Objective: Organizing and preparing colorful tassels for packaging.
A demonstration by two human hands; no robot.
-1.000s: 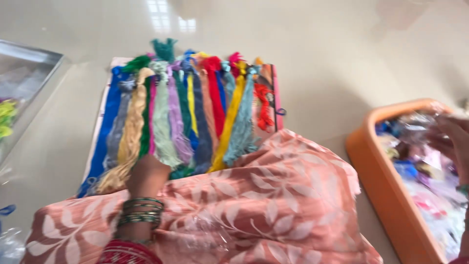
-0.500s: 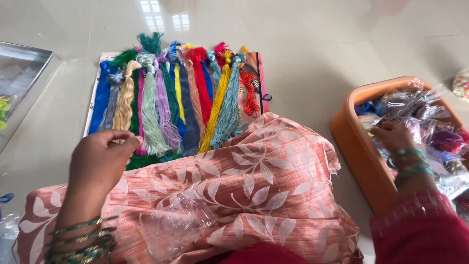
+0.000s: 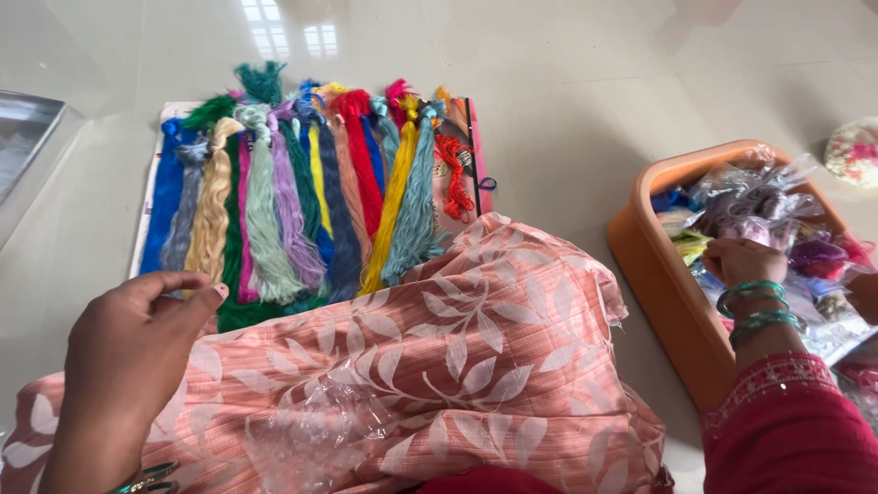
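My left hand hovers over the near left edge of a row of coloured thread skeins, fingers pinched together; whether it holds a strand I cannot tell. A peach cloth with a white leaf print covers my lap and overlaps the skeins' near ends. My right hand, with green bangles on the wrist, reaches into an orange plastic basket at the right. It rests among clear bags of coloured material, fingers curled down into them.
The skeins lie on a flat sheet on a pale tiled floor. A metal tray sits at the far left. A round floral object lies beyond the basket. Crumpled clear plastic rests on the cloth.
My left hand has lifted off the cloth and come toward the camera near the skeins. My right hand has moved into the orange basket.
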